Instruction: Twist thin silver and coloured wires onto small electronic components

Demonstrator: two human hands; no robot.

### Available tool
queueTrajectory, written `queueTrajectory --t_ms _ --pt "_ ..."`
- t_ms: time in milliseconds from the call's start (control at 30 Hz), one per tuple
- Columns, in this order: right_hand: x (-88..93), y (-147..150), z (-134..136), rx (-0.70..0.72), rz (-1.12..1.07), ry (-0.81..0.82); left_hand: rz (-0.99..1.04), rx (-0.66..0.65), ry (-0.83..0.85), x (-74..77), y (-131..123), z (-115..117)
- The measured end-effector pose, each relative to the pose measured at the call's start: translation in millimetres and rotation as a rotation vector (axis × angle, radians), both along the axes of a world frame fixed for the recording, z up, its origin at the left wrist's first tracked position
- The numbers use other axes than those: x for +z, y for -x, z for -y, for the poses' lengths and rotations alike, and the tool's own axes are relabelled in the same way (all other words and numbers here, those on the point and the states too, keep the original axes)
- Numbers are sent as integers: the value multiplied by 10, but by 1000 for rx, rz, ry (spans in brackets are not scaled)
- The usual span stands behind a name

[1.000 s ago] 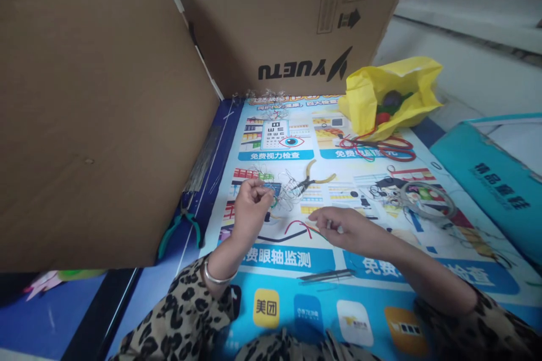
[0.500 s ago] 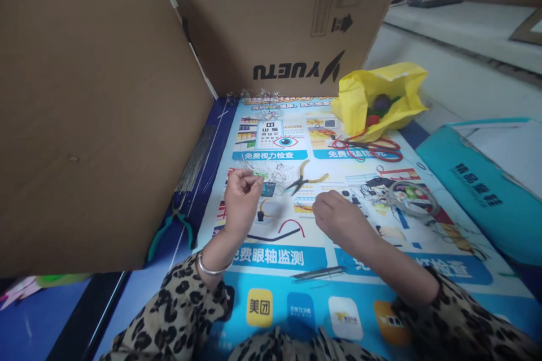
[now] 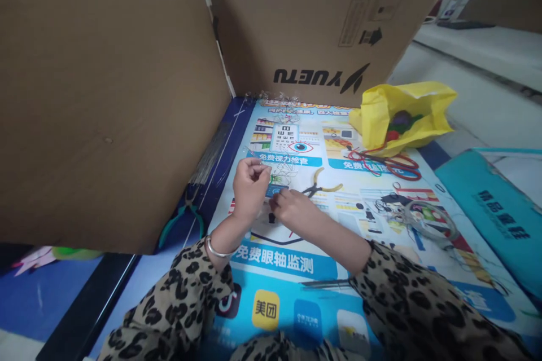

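Observation:
My left hand (image 3: 250,189) is raised over the printed mat (image 3: 279,262), with thumb and fingertips pinched together. Close by on its right, my right hand (image 3: 292,208) is also closed in a pinch, its fingertips just below and beside the left ones. Whatever sits in either pinch is too fine to make out. Thin wire pieces (image 3: 290,164) lie in a tangle behind the hands. Yellow-handled pliers (image 3: 315,187) rest with their handles spread, just beyond my right hand. Part of a dark curved strip on the mat is covered by my right forearm.
Cardboard panels (image 3: 313,22) wall the left and back. Teal-handled pliers (image 3: 186,215) and straight wires (image 3: 212,152) lie at left. To the right are a yellow bag (image 3: 406,118), red-handled scissors (image 3: 402,166), a wire coil (image 3: 444,225) and a teal box (image 3: 491,208). Tweezers (image 3: 324,284) lie in front.
My right hand has moved left, up close to my left hand, with its forearm now crossing the mat. The whole view has shifted, so the surroundings appear farther right.

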State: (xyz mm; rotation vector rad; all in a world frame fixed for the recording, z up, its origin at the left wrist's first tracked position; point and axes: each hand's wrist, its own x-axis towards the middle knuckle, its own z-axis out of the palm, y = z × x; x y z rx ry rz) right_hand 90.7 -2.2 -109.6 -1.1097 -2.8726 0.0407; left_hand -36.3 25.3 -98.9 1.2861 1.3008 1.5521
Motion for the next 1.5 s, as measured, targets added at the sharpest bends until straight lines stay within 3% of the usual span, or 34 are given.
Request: queueTrajectory --t_ms 167,400,533,567,633,833,1133,1333,1500 --pt "-150 161 -94 -6 -51 35 -61 16 28 -65 33 -36" --pt "-83 -46 81 -188 -319 192 -151 56 45 -142 -7 -24" --pt "-8 -175 93 -481 -869 648 -245 49 40 -174 -63 43" --pt "6 -199 82 -542 -962 695 -277 46 39 -190 -78 61" --pt "23 -245 57 -603 -1002 621 -334 36 36 -229 -108 96" --pt "28 -389 56 -616 -791 213 -462 -8 -78 -337 -170 169" --pt "93 -475 121 -679 -834 -9 -548 -7 -165 -338 -212 189" --pt "145 -485 168 -351 -332 146 -516 20 -111 -331 -174 151" --pt "90 -312 225 -153 23 60 -485 33 -93 -323 -137 114"
